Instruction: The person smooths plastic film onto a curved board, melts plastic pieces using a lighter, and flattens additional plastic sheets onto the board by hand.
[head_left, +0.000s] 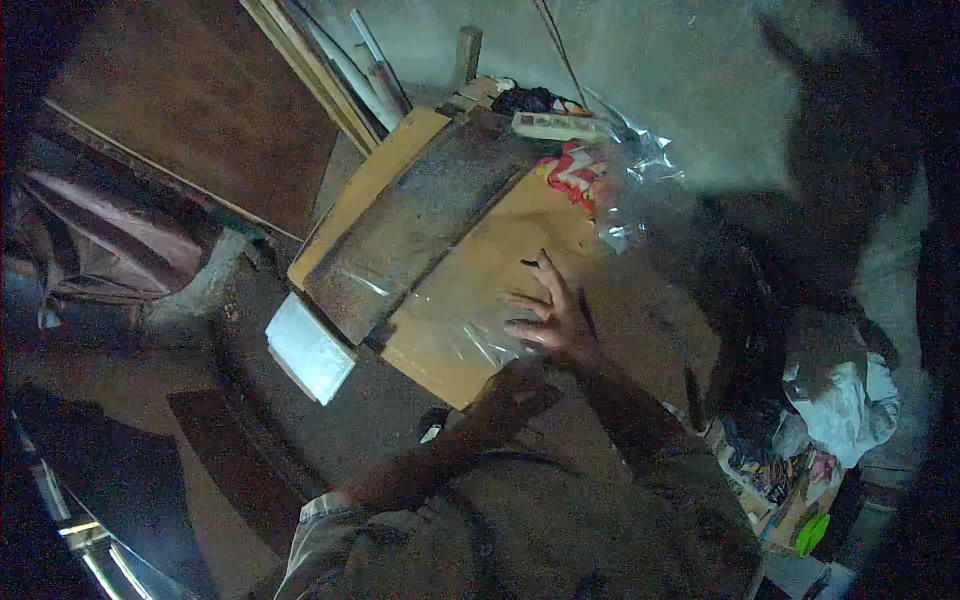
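My right hand (550, 318) is over a tan board (435, 355), fingers spread apart, with nothing seen in its grip. Just below it, near the board's front edge, my left hand (515, 390) lies in deep shadow; its fingers are too dark to make out. Shiny clear plastic film (485, 345) rests on the board beside both hands and catches the light. A dark, worn metal strip (410, 235) runs lengthwise across the board. Red-and-white packaging (575, 175) sits at the board's far end.
A white power strip (560, 127) and crinkled clear plastic (620, 235) are at the far end. White sheets (310, 350) stick out at the left. Long poles (320, 80) lean beyond. On the right are a white plastic bag (845, 395) and litter with a green item (812, 535).
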